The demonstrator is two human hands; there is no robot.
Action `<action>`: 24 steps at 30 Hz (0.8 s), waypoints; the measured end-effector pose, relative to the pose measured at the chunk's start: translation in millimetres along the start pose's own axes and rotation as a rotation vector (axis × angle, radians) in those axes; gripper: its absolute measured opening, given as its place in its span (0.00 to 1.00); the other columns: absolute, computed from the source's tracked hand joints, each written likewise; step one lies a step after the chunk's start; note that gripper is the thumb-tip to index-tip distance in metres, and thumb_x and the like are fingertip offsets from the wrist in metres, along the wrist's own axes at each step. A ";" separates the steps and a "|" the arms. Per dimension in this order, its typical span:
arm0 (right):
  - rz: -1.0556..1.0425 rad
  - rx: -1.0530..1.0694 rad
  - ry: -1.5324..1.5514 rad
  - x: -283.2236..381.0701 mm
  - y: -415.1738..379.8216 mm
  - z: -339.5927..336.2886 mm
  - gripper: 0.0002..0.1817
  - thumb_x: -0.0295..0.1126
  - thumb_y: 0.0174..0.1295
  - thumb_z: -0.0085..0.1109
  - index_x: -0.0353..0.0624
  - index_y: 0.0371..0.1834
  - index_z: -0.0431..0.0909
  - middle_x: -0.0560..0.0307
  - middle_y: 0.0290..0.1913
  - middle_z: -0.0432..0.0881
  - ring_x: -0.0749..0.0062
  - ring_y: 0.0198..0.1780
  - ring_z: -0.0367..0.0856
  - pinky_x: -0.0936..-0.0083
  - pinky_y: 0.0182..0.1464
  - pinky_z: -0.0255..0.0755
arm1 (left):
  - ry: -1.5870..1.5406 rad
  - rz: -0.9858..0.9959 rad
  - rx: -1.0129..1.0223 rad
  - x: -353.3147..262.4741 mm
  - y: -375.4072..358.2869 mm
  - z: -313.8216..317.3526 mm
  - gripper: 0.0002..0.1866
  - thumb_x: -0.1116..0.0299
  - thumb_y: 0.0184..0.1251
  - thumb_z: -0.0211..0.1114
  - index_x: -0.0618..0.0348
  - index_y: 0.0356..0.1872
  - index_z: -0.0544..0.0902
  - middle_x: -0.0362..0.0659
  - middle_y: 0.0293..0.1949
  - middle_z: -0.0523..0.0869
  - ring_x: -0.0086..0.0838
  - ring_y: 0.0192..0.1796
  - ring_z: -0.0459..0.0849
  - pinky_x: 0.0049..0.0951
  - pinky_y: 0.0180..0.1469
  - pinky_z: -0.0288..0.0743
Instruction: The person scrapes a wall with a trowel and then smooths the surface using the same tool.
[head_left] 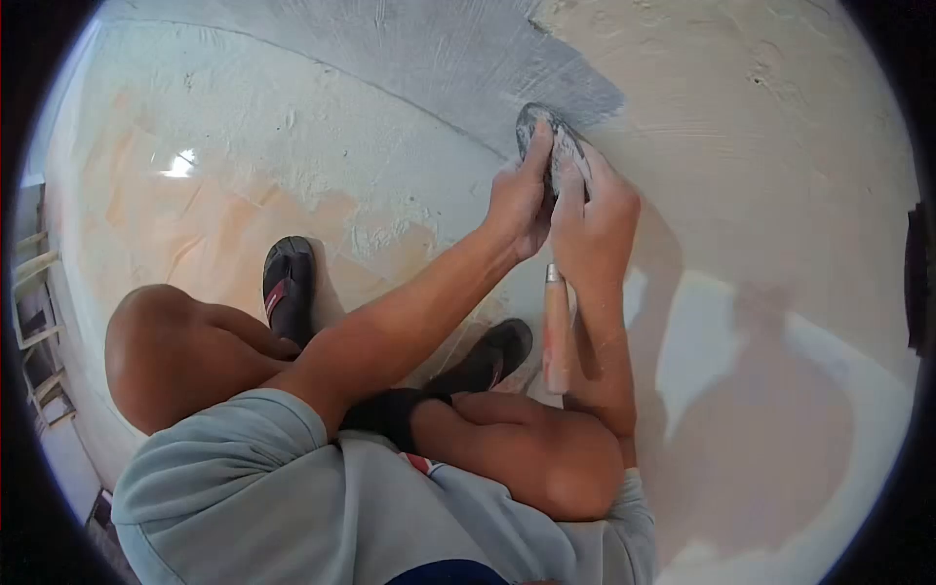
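Note:
A dark, rounded, flat-looking piece [529, 119] is smeared with whitish-grey paste; I cannot make out its exact kind. My left hand [520, 198] is closed on its left side, with the thumb lying along the top. From the other side my right hand [598, 214] grips it, fingers dusted with pale paste. Below the right palm a wooden-handled tool [557, 336] with a metal collar hangs along the forearm; its working end is hidden. Just beyond both hands lies a dark grey patch [458, 68] on the pale, plaster-like surface [741, 205].
A thin dark line [390, 93] crosses the surface. Rough peach-coloured patches [195, 219] show on the left. My dark shoes [290, 273] stand on the pale surface, knees bent. Frame-like pieces [37, 302] line the far left edge. A shadow [760, 439] falls at right.

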State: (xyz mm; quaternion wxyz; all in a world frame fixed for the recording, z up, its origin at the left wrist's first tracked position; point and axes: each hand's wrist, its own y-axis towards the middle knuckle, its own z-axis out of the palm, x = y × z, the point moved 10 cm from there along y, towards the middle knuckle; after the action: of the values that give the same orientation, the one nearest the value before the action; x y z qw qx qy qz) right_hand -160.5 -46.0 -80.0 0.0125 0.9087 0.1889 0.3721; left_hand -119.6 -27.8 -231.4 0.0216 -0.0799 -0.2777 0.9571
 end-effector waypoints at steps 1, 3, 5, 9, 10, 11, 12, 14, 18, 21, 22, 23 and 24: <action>-0.004 0.004 0.030 -4.1 -0.5 -2.5 0.14 0.30 0.72 0.56 0.34 0.52 0.85 0.35 0.37 0.87 0.44 0.39 0.88 0.60 0.46 0.79 | 0.022 0.021 0.009 3.6 1.9 -3.0 0.24 0.45 0.80 0.65 0.61 0.49 0.83 0.40 0.40 0.87 0.27 0.42 0.86 0.33 0.44 0.83; 0.062 -0.011 0.171 -11.0 -0.7 -11.5 0.13 0.29 0.72 0.55 0.35 0.51 0.86 0.34 0.36 0.86 0.37 0.38 0.87 0.58 0.43 0.79 | -0.005 0.024 -0.008 11.2 -5.2 11.4 0.22 0.49 0.79 0.68 0.62 0.49 0.83 0.40 0.41 0.87 0.26 0.41 0.86 0.32 0.44 0.83; 0.021 -0.027 0.107 -0.4 0.8 -14.1 0.13 0.28 0.72 0.55 0.35 0.52 0.86 0.34 0.36 0.86 0.39 0.38 0.87 0.59 0.43 0.79 | 0.002 0.074 0.016 6.3 -6.7 15.3 0.20 0.51 0.78 0.69 0.61 0.48 0.83 0.39 0.41 0.87 0.25 0.41 0.86 0.31 0.43 0.83; 0.011 -0.085 0.114 -2.6 -11.5 -25.1 0.13 0.28 0.72 0.55 0.34 0.52 0.85 0.35 0.36 0.86 0.44 0.37 0.87 0.62 0.43 0.79 | 0.073 0.057 -0.007 7.5 -6.3 8.6 0.22 0.50 0.76 0.72 0.62 0.47 0.83 0.39 0.39 0.87 0.23 0.37 0.85 0.29 0.38 0.80; 0.010 -0.108 0.162 -3.0 -10.3 -28.8 0.13 0.28 0.72 0.55 0.33 0.52 0.85 0.35 0.36 0.86 0.46 0.37 0.88 0.62 0.43 0.78 | 0.070 0.121 -0.037 5.6 -10.3 15.8 0.22 0.49 0.74 0.73 0.62 0.46 0.83 0.39 0.38 0.87 0.23 0.35 0.85 0.28 0.35 0.79; 0.006 -0.130 0.215 -3.0 -8.6 -31.9 0.14 0.29 0.72 0.56 0.33 0.52 0.85 0.36 0.35 0.86 0.49 0.36 0.88 0.62 0.43 0.78 | 0.074 0.126 -0.033 4.1 -8.0 16.8 0.22 0.49 0.74 0.73 0.62 0.46 0.83 0.39 0.38 0.87 0.23 0.35 0.85 0.28 0.35 0.79; 0.009 -0.090 0.178 -2.0 -4.4 -29.2 0.14 0.29 0.73 0.55 0.33 0.52 0.85 0.36 0.35 0.86 0.49 0.36 0.88 0.62 0.43 0.78 | 0.087 0.144 -0.045 2.8 -6.8 14.3 0.23 0.49 0.75 0.72 0.62 0.46 0.82 0.39 0.38 0.87 0.24 0.36 0.85 0.28 0.35 0.79; 0.057 0.026 0.161 -3.9 12.1 -13.8 0.13 0.30 0.72 0.55 0.34 0.51 0.85 0.33 0.35 0.85 0.41 0.37 0.88 0.59 0.41 0.78 | 0.074 0.166 -0.107 -4.2 1.6 3.0 0.23 0.47 0.76 0.70 0.61 0.47 0.81 0.40 0.38 0.87 0.25 0.36 0.86 0.31 0.37 0.82; -0.052 -0.028 0.107 -2.0 1.6 -14.0 0.13 0.28 0.71 0.54 0.34 0.49 0.85 0.30 0.37 0.85 0.32 0.41 0.85 0.53 0.42 0.78 | 0.063 0.059 0.011 4.1 -2.8 10.6 0.21 0.47 0.81 0.63 0.57 0.49 0.81 0.39 0.40 0.87 0.25 0.40 0.87 0.33 0.42 0.84; 0.027 -0.059 0.096 0.7 0.8 -20.5 0.12 0.28 0.71 0.54 0.35 0.49 0.85 0.32 0.36 0.85 0.33 0.41 0.85 0.52 0.43 0.77 | 0.084 0.028 0.047 7.2 -5.4 14.8 0.21 0.46 0.81 0.63 0.57 0.50 0.81 0.39 0.41 0.86 0.25 0.42 0.86 0.31 0.44 0.84; -0.009 -0.058 0.118 2.2 1.8 -20.7 0.12 0.29 0.71 0.54 0.35 0.49 0.85 0.32 0.36 0.85 0.33 0.40 0.85 0.52 0.43 0.77 | 0.075 0.038 0.080 7.2 -1.5 15.6 0.22 0.46 0.81 0.63 0.58 0.50 0.81 0.39 0.42 0.86 0.25 0.42 0.86 0.31 0.44 0.84; -0.043 -0.056 0.135 3.9 0.3 -23.2 0.12 0.29 0.71 0.54 0.35 0.50 0.85 0.33 0.36 0.85 0.33 0.40 0.85 0.52 0.43 0.77 | 0.063 0.044 0.112 10.0 -0.8 16.3 0.23 0.45 0.81 0.63 0.58 0.50 0.81 0.40 0.43 0.86 0.25 0.42 0.86 0.31 0.44 0.84; 0.062 0.041 0.112 -9.4 1.2 -20.8 0.15 0.27 0.69 0.56 0.34 0.56 0.85 0.34 0.42 0.88 0.42 0.44 0.90 0.63 0.48 0.80 | 0.046 0.083 0.105 10.1 -1.0 18.7 0.25 0.43 0.80 0.63 0.59 0.51 0.81 0.42 0.44 0.86 0.26 0.43 0.86 0.31 0.45 0.84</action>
State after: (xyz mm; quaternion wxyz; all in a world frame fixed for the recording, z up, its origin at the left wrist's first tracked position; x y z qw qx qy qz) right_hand -180.4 -52.9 -71.1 -0.0285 0.8919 0.1688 0.4185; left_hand -132.7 -35.9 -216.7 -0.0077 -0.1121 -0.2231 0.9683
